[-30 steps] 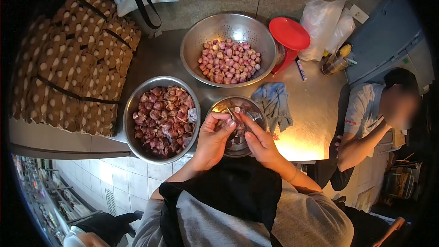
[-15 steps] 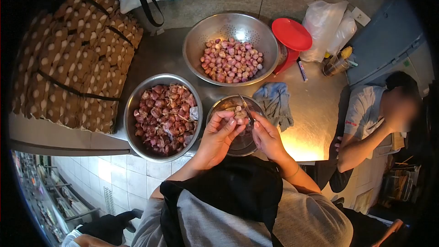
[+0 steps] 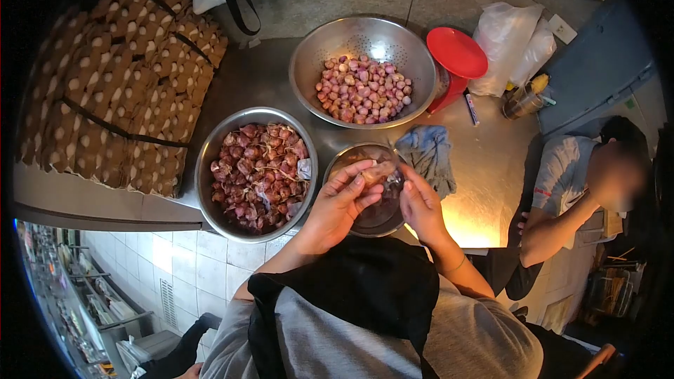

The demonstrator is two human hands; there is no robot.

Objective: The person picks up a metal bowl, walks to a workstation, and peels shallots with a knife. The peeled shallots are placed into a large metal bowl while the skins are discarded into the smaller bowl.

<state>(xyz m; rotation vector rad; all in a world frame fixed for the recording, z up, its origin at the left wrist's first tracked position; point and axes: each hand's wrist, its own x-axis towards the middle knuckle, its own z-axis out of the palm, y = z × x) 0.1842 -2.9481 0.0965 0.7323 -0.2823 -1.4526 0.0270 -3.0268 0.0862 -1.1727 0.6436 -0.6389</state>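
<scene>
My left hand (image 3: pixel 340 205) pinches a shallot (image 3: pixel 380 173) with brownish skin between thumb and fingertips. Close to its right, my right hand (image 3: pixel 423 212) is closed around a small knife (image 3: pixel 400 158), whose blade is blurred and hard to see. Both hands are above a small metal bowl (image 3: pixel 378 234) with dark contents that I cannot make out. To the left, a steel basin (image 3: pixel 203 200) is full of unpeeled reddish shallots (image 3: pixel 254 168). Behind the hands, a metal colander (image 3: pixel 309 49) holds many peeled pink shallots (image 3: pixel 361 91).
A blue-grey cloth (image 3: pixel 430 158) lies right of the small bowl. Beyond it are a red scale (image 3: pixel 458 52), a marker (image 3: pixel 472 109) and white plastic bags (image 3: pixel 505 42). Stacked egg trays (image 3: pixel 126 84) stand at left. Another person (image 3: pixel 562 182) sits at right, a hand near the face.
The shallot has turned and now lies lengthwise across my left fingertips. My right hand has shifted slightly right, and the knife blade points less clearly upward. The whole view has moved slightly.
</scene>
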